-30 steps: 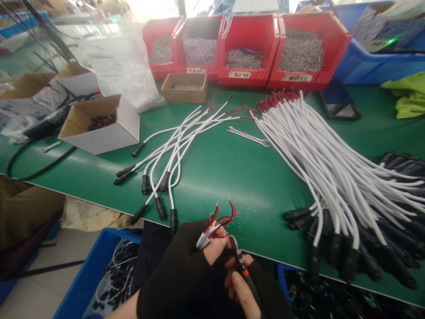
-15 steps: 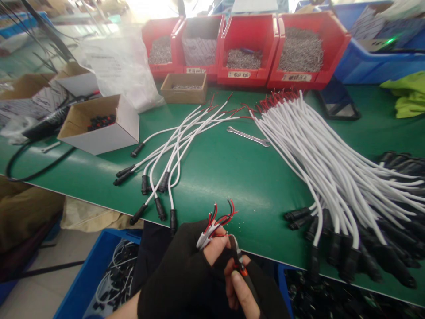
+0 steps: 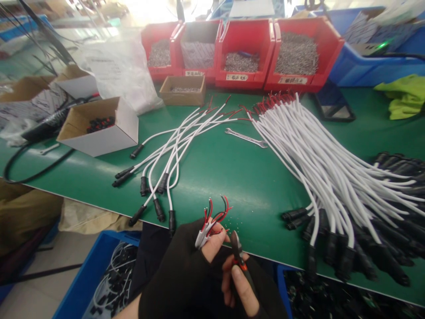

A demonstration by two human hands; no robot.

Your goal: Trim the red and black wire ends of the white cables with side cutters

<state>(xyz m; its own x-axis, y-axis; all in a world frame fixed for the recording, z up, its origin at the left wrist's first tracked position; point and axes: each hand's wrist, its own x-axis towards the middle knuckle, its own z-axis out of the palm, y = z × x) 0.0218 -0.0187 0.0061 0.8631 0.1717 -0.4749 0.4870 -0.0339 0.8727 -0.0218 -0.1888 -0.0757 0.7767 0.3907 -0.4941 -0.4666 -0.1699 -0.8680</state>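
My left hand (image 3: 212, 248), in a black fingerless glove, is closed around several white cables (image 3: 203, 235). Their red and black wire ends (image 3: 217, 212) fan out above my fingers. In my right hand (image 3: 241, 283), also gloved, is a pair of cutting pliers (image 3: 237, 248), with its jaws just right of my left fingertips and apart from the wires. Beyond my hands, a loose group of white cables (image 3: 181, 137) with black connectors lies on the left. A thick bundle of white cables (image 3: 318, 159) with red wire ends spreads across the right.
On the green table (image 3: 212, 173) lies a wrench (image 3: 245, 138). Red bins (image 3: 244, 79) of small metal parts stand at the back, behind a small cardboard box (image 3: 182, 97). A white box (image 3: 109, 137) sits left. Blue crates (image 3: 89, 266) stand below the front edge.
The pliers have drawn back slightly from my left fingertips. My left hand keeps its hold on the cables. The whole view has shifted a little.
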